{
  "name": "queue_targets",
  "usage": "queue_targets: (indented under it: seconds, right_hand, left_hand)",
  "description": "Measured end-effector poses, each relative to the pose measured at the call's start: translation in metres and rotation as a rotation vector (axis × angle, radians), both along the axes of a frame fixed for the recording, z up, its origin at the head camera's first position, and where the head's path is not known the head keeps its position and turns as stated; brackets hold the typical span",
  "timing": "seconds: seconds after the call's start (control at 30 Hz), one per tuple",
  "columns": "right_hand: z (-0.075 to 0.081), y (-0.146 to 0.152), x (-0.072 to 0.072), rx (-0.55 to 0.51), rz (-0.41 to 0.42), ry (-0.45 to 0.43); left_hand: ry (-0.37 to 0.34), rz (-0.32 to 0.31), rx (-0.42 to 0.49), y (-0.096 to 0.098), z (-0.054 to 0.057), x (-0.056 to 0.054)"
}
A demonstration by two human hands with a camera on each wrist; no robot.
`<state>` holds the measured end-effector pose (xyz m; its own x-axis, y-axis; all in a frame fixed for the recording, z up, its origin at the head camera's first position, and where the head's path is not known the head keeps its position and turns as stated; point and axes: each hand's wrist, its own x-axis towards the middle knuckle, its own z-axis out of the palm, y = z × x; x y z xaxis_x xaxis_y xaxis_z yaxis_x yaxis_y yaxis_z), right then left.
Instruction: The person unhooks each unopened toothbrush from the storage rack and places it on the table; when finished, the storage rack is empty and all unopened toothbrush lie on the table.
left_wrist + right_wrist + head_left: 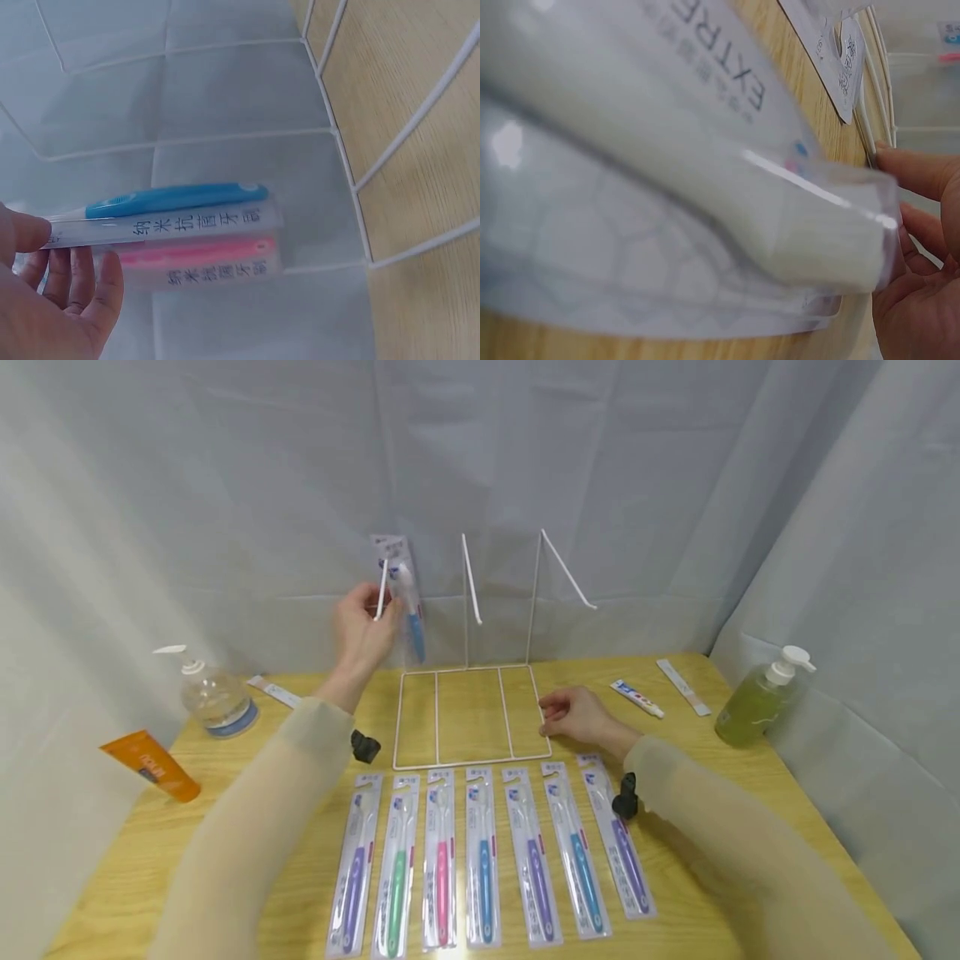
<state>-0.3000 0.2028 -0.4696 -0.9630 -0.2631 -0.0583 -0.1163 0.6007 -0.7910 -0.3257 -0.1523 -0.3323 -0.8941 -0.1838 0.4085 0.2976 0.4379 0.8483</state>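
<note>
My left hand (365,631) pinches a packaged toothbrush (415,631) with a blue handle, upright at the left hook of a white wire rack (472,763). The left wrist view shows thumb and fingers of this left hand (64,300) on the edge of the blue toothbrush's package (202,217). Just beyond it is another packaged toothbrush (202,259), pink-handled. With its fingertips at the rack's right base wire, my right hand (581,717) holds the rack low by the table. A blurred toothbrush package (667,187) fills much of the right wrist view.
Several packaged toothbrushes (484,860) lie in a row before the rack. At left stand a clear pump bottle (217,697) and an orange tube (153,766); a green pump bottle (753,706) is at right. A toothpaste tube (637,698) and slim packets (682,687) lie behind.
</note>
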Motion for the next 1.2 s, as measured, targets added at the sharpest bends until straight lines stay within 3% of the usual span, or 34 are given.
queue_targets:
  seconds: [0.17,0.3,0.37,0.57,0.77,0.97,1.2]
  right_hand:
    - [-0.002,0.002,-0.003,-0.007,-0.004,0.003]
    - [-0.003,0.004,-0.004,0.003,0.000,0.009]
    - [-0.004,0.004,-0.005,0.004,0.000,0.008]
    - [-0.004,0.004,-0.006,-0.009,-0.003,0.009]
    - [-0.005,0.004,-0.007,-0.010,-0.004,0.010]
    - [-0.004,0.006,-0.006,-0.002,-0.002,0.011]
    - [-0.004,0.007,-0.003,-0.026,0.027,0.042]
  left_hand:
    - [0.006,-0.074,-0.027,0.007,-0.003,0.009]
    - [-0.061,-0.159,0.027,-0.001,-0.014,0.026]
    - [-0.127,-0.211,0.055,-0.011,-0.019,0.040]
    - [-0.360,-0.353,0.023,-0.062,-0.033,0.094]
    - [-0.592,-0.473,-0.043,-0.119,-0.059,0.137]
    - [-0.794,-0.511,-0.098,-0.150,-0.086,0.161]
    - [-0.881,-0.484,-0.128,-0.151,-0.096,0.171]
